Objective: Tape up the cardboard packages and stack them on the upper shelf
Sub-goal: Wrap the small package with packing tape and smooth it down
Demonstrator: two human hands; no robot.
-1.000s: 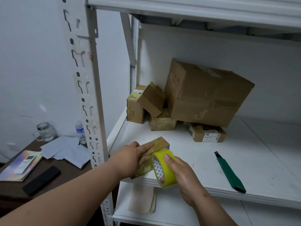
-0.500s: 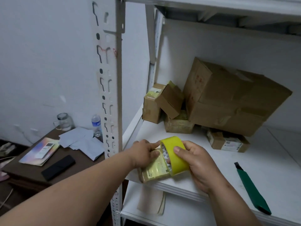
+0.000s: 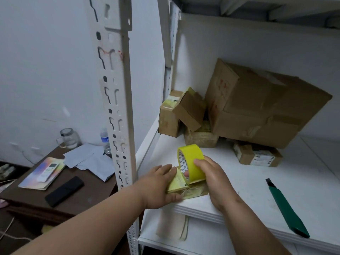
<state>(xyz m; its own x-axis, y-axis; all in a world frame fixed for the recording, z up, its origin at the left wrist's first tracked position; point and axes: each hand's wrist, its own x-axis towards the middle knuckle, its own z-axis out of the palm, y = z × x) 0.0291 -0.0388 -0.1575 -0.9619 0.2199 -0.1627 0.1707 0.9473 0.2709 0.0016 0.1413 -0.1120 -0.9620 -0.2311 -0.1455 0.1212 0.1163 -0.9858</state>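
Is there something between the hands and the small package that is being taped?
Nothing visible. The left hand presses on the small package at the shelf edge, and the right hand holds the yellow tape roll on it.

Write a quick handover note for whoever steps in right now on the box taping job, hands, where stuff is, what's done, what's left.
Left hand: pressing flat on the small flat package at the shelf's front edge.
Right hand: gripping the yellow tape roll, standing on that package.
Green utility knife: lying on the shelf, to the right.
Done: yellow tape partly on this package.
Left: finish the wrap, cut the tape, stack it on the upper shelf. Other cardboard boxes sit piled at the back.
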